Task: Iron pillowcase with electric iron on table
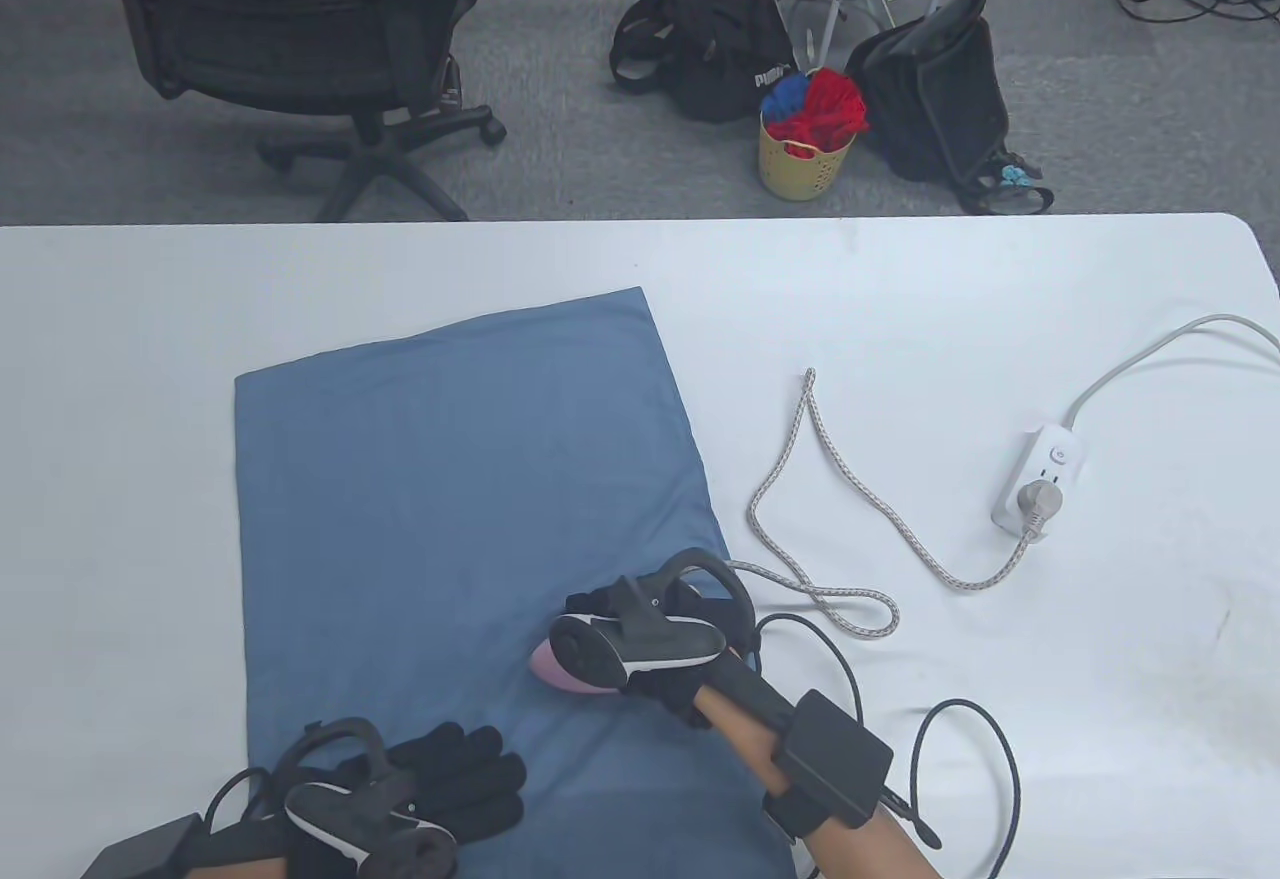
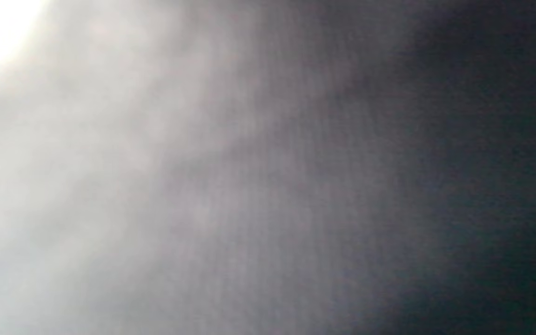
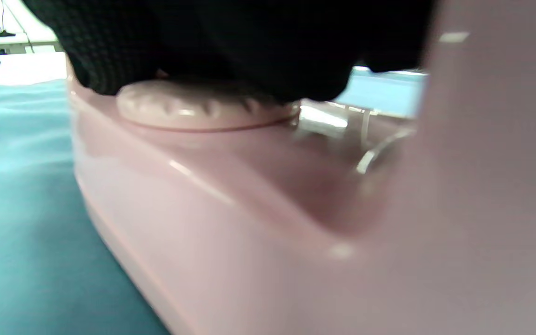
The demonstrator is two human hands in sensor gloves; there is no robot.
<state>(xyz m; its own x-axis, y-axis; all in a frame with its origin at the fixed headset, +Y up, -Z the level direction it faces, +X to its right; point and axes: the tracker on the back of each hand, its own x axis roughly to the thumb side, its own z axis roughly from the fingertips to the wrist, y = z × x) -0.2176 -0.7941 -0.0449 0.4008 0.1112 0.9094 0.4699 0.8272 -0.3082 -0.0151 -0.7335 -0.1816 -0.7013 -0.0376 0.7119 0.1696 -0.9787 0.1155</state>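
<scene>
Right hand (image 1: 665, 664) clenched around pink iron (image 1: 560, 671) on blue pillowcase (image 1: 450, 479); left hand (image 1: 440, 789) released, flat on pillowcase near desk (image 1: 120, 419) edge.

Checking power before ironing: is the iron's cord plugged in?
Plugged in: the braided cord ends in a plug seated in the power strip.

White table (image 1: 400, 279) carries blue pillowcase (image 1: 450, 479), braided cord (image 1: 850, 509), power strip (image 1: 1045, 474).

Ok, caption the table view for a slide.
Right hand runs the pink iron over a blue pillowcase; left hand presses the fabric flat.
</scene>
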